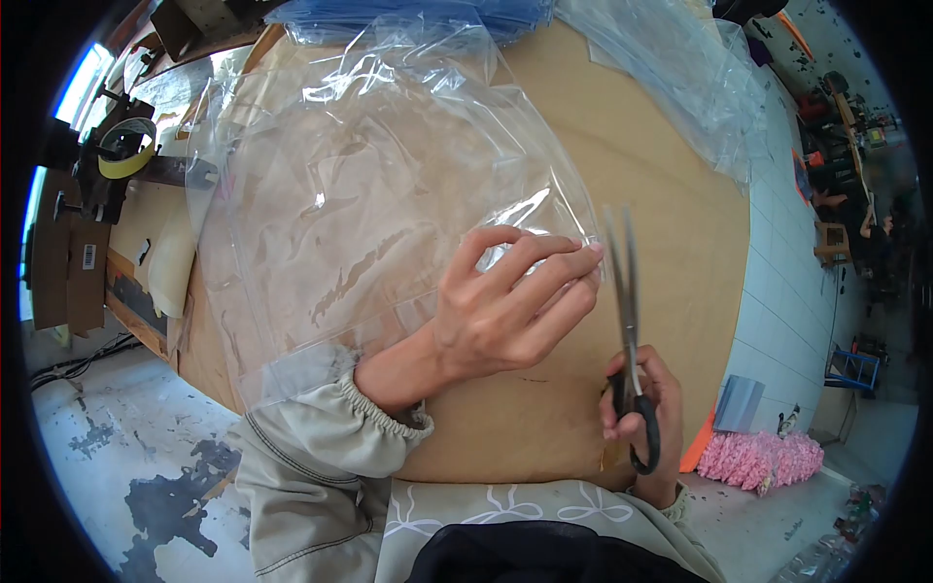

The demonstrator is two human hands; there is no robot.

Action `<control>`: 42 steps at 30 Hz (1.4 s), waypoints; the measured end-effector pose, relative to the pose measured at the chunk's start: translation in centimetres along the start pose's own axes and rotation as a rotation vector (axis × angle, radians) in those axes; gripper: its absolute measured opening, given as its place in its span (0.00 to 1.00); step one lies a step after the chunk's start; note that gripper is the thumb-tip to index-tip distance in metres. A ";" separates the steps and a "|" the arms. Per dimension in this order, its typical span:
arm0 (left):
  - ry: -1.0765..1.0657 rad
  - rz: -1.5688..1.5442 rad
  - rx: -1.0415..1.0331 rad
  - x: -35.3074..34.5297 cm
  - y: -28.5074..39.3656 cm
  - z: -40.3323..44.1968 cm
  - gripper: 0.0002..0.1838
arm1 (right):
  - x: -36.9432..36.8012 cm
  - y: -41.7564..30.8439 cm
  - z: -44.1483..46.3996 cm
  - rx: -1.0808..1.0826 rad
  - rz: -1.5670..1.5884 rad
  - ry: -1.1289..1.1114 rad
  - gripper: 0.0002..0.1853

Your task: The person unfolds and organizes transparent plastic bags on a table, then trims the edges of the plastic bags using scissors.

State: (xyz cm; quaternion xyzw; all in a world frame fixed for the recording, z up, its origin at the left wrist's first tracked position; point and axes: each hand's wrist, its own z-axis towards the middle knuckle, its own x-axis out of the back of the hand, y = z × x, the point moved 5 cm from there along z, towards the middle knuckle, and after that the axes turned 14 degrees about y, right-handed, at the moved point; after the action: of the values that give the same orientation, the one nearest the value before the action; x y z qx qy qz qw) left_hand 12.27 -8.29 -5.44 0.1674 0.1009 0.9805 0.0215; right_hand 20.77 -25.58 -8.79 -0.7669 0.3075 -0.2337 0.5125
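Note:
A large sheet of clear plastic [360,185], wrinkled and shiny, lies over the brown table and reaches under my left forearm. My left hand [520,296] rests across its right part, fingers closed at the sheet's right edge. Just right of those fingertips, my right hand [656,398] holds a pair of scissors [630,321] by its black handles. The metal blades point away from me, slightly parted and somewhat blurred. They stand close beside the plastic's edge; whether they touch it I cannot tell.
Folded bluish plastic [418,19] is piled at the table's far edge, with more clear plastic [671,78] at far right. A yellow tape roll [126,160] hangs at left near cardboard boxes [87,262]. A pink fluffy bundle [760,459] lies beyond the table at right.

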 end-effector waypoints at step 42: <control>-0.593 0.131 0.319 7.8 7.6 -8.0 0.28 | -2.9 -3.6 1.1 1.054 -0.317 0.234 0.05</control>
State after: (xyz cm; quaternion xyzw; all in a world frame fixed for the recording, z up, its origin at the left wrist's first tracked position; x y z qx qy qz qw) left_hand 2.15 -16.64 -8.78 0.4523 0.2316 0.8604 -0.0394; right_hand 20.31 -21.77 -5.96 -0.4128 0.0849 -0.5132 0.7476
